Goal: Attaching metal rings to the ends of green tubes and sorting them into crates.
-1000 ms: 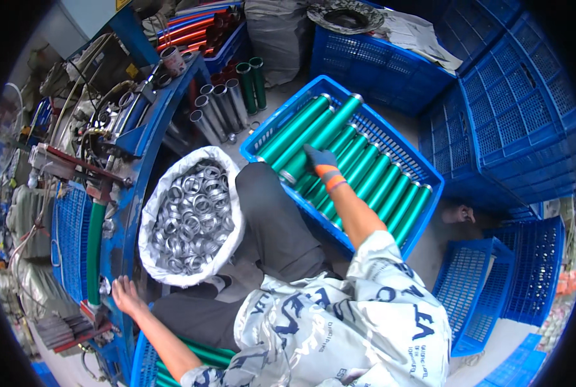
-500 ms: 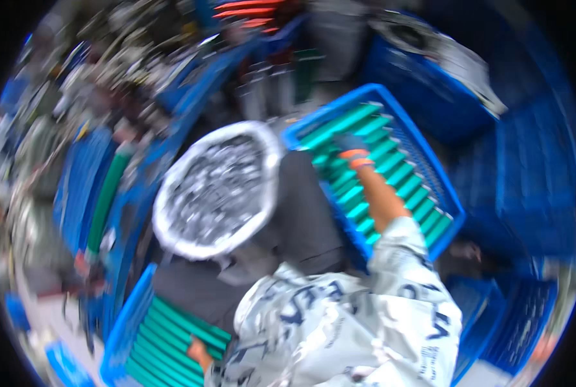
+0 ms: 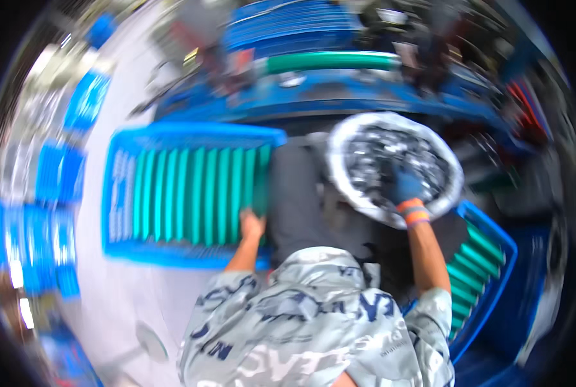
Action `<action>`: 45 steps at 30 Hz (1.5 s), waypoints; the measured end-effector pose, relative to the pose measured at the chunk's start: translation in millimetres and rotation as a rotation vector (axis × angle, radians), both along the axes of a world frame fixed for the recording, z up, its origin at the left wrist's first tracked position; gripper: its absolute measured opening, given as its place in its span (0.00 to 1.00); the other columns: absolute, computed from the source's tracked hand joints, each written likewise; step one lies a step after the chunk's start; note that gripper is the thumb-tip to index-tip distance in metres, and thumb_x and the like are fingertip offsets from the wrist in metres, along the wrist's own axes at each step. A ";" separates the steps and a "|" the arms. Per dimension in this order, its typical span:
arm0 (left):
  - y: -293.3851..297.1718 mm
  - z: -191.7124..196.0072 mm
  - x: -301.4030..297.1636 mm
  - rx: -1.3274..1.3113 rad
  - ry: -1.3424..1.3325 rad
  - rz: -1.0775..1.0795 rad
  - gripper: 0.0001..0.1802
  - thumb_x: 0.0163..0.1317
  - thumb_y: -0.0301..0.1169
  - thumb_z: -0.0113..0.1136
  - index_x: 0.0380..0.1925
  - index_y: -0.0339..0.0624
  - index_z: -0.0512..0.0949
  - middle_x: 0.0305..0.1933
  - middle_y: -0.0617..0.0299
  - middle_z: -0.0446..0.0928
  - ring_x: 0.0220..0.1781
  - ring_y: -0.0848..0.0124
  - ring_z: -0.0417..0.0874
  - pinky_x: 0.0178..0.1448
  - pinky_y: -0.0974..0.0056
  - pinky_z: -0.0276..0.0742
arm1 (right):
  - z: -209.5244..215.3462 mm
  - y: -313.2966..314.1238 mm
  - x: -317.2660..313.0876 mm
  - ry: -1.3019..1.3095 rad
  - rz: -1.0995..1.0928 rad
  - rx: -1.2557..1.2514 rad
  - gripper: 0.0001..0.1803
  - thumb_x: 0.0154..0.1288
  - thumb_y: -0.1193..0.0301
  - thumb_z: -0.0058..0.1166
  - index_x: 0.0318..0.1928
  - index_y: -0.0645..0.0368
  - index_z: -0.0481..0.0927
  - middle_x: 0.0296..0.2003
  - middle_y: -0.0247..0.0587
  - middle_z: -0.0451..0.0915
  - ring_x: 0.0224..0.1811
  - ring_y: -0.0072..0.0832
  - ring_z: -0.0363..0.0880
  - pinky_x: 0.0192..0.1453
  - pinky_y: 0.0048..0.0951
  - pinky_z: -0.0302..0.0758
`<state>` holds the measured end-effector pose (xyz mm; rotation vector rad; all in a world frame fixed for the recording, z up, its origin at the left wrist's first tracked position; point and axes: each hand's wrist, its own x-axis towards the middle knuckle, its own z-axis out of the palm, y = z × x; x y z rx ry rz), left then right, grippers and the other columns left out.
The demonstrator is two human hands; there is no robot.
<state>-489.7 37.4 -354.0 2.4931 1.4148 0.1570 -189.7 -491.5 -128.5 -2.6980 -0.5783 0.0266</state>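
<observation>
We sit over a pale floor, facing a blue bench. Our left hand touches the green tubes at the near right corner of the left crate; our gloved right hand is inside the white sack, among metal rings. Blur leaves us unable to tell whether either grips anything. Lettering covers our shirt.

The pale floor is bearing a wide blue crate at left, where a row of green tubes is lying side by side. A second crate, lower right, is carrying slanting tubes. Beyond, a single tube is stretching lengthwise over a blue table, contact too blurred to tell.
</observation>
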 end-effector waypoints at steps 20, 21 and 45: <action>204.3 156.4 4.0 0.074 0.163 0.133 0.57 0.51 0.60 0.87 0.72 0.37 0.73 0.75 0.39 0.77 0.80 0.39 0.74 0.82 0.38 0.75 | 3.5 -3.8 -48.4 0.343 -0.259 1.227 0.53 0.65 0.88 0.67 0.89 0.64 0.61 0.77 0.48 0.77 0.68 0.38 0.85 0.73 0.38 0.84; 201.8 151.8 0.7 0.065 0.137 0.161 0.56 0.51 0.59 0.87 0.71 0.35 0.73 0.74 0.38 0.78 0.78 0.39 0.77 0.80 0.40 0.78 | 11.4 -7.2 -52.3 0.490 -0.312 1.299 0.49 0.66 0.88 0.66 0.87 0.65 0.65 0.76 0.48 0.79 0.68 0.39 0.85 0.70 0.41 0.86; -179.8 483.3 147.3 -0.145 -0.220 -1.247 0.35 0.48 0.29 0.77 0.61 0.47 0.85 0.52 0.54 0.90 0.52 0.46 0.92 0.57 0.47 0.88 | 146.0 -14.1 -113.0 0.758 -0.103 1.909 0.34 0.79 0.66 0.72 0.79 0.57 0.76 0.76 0.43 0.80 0.66 0.38 0.90 0.67 0.46 0.92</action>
